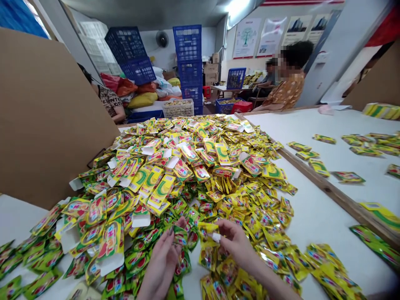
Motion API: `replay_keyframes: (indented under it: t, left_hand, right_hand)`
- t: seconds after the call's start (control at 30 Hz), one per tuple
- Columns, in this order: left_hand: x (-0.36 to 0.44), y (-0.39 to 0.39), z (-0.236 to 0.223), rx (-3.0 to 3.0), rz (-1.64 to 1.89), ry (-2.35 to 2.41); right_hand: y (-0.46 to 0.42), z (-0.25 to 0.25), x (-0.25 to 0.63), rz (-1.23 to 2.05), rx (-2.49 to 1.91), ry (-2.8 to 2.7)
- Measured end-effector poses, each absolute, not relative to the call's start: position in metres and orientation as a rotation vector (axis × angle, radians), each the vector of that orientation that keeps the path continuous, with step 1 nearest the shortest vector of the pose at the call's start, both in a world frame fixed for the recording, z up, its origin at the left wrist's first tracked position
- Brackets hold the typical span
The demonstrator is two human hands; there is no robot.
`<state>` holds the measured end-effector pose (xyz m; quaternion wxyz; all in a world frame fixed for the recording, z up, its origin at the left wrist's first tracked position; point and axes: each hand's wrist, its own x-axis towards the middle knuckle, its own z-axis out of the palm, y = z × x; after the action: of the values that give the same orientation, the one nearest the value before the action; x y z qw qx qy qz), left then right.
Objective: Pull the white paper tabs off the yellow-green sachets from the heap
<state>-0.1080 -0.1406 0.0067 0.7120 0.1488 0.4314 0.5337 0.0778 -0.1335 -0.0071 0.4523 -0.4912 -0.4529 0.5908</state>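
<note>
Foil sachets (pixel 175 166) lie in a big heap across the tabletop (pixel 315 216), few spread apart; your right hand (pixel 237 246) pinches one, your left hand (pixel 161 264) stays open beside it.

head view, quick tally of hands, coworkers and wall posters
own hands, left hand and right hand: 2
co-workers, one at far left, one in patterned shirt, one seated beyond: 3
wall posters: 4
total: 9
</note>
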Motion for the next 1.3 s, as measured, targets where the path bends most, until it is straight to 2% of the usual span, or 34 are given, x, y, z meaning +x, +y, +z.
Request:
replay_keyframes:
  t: [0.13, 0.4, 0.53, 0.6, 0.67, 0.77, 1.0, 1.17, 1.23, 1.3]
  left_hand:
    - [-0.076, -0.141, -0.003, 0.246, 1.245, 0.91]
    - [-0.031, -0.13, -0.015, 0.512, 1.382, 1.123]
    - [-0.052, -0.099, 0.014, 1.214, 1.319, 1.266]
    - [-0.08, -0.073, 0.032, 1.907, 1.108, 1.763]
    - [-0.109, -0.049, 0.044, 2.012, 0.982, 1.986]
    - [-0.139, -0.028, 0.045, 2.08, 0.775, 2.102]
    - [-0.143, -0.05, 0.045, 2.226, 0.459, 2.009]
    - [-0.123, -0.097, 0.068, 2.119, 0.337, 1.457]
    - [-0.116, -0.108, 0.072, 1.943, 0.403, 1.333]
    - [-0.11, -0.111, 0.07, 1.762, 0.59, 1.321]
  right_hand:
    - [-0.139, -0.007, 0.065, 1.542, -1.096, -0.979]
    - [-0.136, -0.006, 0.065, 1.652, -1.006, -0.811]
    - [-0.125, -0.002, 0.103, 1.449, -1.207, -1.074]
    - [-0.123, -0.001, 0.127, 1.235, -1.352, -1.261]
    - [-0.124, -0.002, 0.146, 1.066, -1.474, -1.403]
    - [-0.129, -0.003, 0.159, 1.064, -1.483, -1.529]
    - [-0.138, 0.015, 0.13, 0.775, -1.337, -2.054]
    - [-0.132, 0.028, 0.105, 0.449, -1.159, -2.521]
    - [-0.133, 0.033, 0.102, 0.554, -1.081, -2.426]
    - [-0.136, 0.038, 0.099, 0.877, -1.064, -2.1]
